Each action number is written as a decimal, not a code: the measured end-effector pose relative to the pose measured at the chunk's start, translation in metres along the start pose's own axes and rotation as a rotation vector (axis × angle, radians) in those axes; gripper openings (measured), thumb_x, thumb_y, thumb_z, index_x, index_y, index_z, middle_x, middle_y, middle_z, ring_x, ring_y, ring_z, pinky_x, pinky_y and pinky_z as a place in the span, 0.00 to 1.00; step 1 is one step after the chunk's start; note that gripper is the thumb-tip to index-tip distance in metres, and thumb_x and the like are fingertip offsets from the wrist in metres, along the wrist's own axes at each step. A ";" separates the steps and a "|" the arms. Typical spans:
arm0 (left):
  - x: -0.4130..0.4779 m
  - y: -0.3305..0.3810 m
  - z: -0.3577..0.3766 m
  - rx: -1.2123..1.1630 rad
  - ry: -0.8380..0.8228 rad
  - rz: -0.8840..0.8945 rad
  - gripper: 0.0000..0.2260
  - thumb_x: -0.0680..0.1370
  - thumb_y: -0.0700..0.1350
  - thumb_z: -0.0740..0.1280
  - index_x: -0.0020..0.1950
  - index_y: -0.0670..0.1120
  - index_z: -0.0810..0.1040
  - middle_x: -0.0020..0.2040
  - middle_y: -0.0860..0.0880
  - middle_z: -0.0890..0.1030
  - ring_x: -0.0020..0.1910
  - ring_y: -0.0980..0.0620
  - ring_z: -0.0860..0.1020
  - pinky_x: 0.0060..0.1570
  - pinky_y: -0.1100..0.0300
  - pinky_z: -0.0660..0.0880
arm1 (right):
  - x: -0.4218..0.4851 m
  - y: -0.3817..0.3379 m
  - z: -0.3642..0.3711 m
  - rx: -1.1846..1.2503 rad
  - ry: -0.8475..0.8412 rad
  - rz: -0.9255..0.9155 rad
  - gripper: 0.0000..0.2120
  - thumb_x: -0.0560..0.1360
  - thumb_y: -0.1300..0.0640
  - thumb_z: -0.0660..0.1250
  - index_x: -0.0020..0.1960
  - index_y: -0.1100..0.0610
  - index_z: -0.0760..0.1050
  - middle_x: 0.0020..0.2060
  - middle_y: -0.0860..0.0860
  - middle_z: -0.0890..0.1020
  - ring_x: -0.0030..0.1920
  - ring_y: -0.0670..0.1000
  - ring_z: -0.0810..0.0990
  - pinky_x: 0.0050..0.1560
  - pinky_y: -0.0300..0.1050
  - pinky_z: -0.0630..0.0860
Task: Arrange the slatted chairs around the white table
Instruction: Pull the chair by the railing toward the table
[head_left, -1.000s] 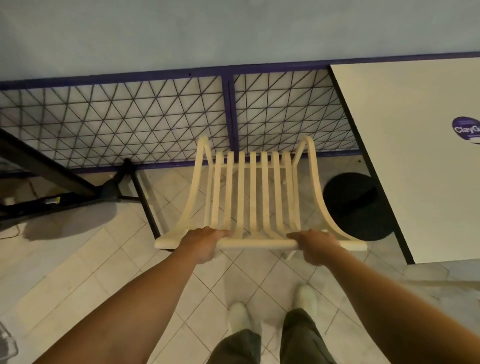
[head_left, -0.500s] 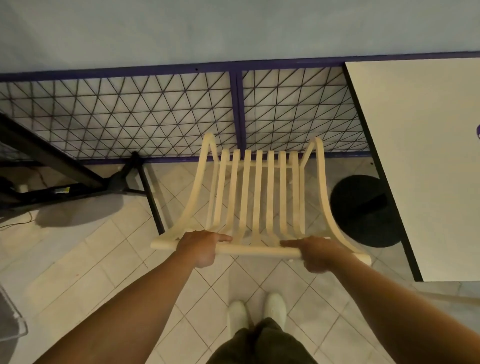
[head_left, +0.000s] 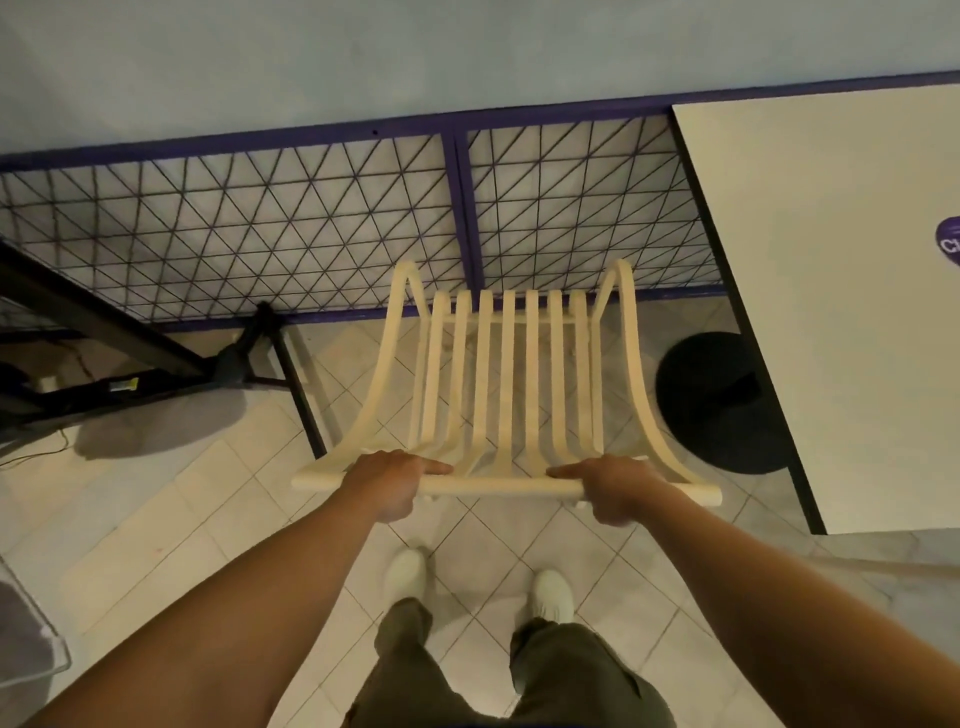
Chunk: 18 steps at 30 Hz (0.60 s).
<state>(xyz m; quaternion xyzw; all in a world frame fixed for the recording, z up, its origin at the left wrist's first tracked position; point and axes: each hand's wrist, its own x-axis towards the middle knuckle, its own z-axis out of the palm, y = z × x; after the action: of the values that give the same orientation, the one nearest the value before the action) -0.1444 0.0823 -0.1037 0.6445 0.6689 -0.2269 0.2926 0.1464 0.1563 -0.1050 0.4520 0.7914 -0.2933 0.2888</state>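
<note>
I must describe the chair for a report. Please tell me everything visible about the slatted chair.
The slatted chair is cream, looking like plastic or painted wood. Seven narrow slats run between two curved side rails into a rounded top bar. It faces the mesh fence, left of the white table and apart from it. Both hands, left hand and right hand, grip the top bar. Its legs are hidden.

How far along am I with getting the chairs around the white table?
Nothing looks placed yet. In hand: both the left hand and right hand grip the top rail of one slatted chair, which faces the mesh fence beside the white table. Left: setting it at the table; other chairs aren't visible.
</note>
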 end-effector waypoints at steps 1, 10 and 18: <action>0.000 -0.001 -0.001 0.004 -0.001 0.012 0.35 0.78 0.36 0.61 0.74 0.72 0.62 0.60 0.50 0.78 0.53 0.46 0.78 0.53 0.52 0.76 | -0.001 -0.001 0.000 0.005 0.009 0.005 0.36 0.76 0.61 0.66 0.74 0.32 0.59 0.56 0.47 0.78 0.51 0.50 0.79 0.56 0.51 0.79; -0.001 -0.026 -0.004 0.049 0.008 0.119 0.34 0.79 0.36 0.63 0.76 0.67 0.62 0.62 0.48 0.77 0.55 0.45 0.79 0.47 0.54 0.73 | -0.003 -0.029 0.016 0.159 0.076 0.155 0.35 0.76 0.63 0.67 0.71 0.31 0.63 0.50 0.43 0.74 0.46 0.47 0.77 0.54 0.47 0.79; 0.013 -0.068 -0.023 0.148 -0.001 0.228 0.34 0.79 0.35 0.63 0.75 0.68 0.63 0.58 0.48 0.77 0.50 0.46 0.78 0.43 0.54 0.73 | -0.002 -0.076 0.034 0.208 0.072 0.244 0.37 0.76 0.63 0.66 0.73 0.31 0.59 0.56 0.48 0.77 0.47 0.48 0.79 0.52 0.48 0.80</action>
<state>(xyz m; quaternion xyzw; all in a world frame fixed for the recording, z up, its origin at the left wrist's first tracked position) -0.2143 0.1025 -0.1011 0.7362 0.5725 -0.2412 0.2684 0.0868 0.0991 -0.1110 0.5824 0.7059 -0.3201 0.2452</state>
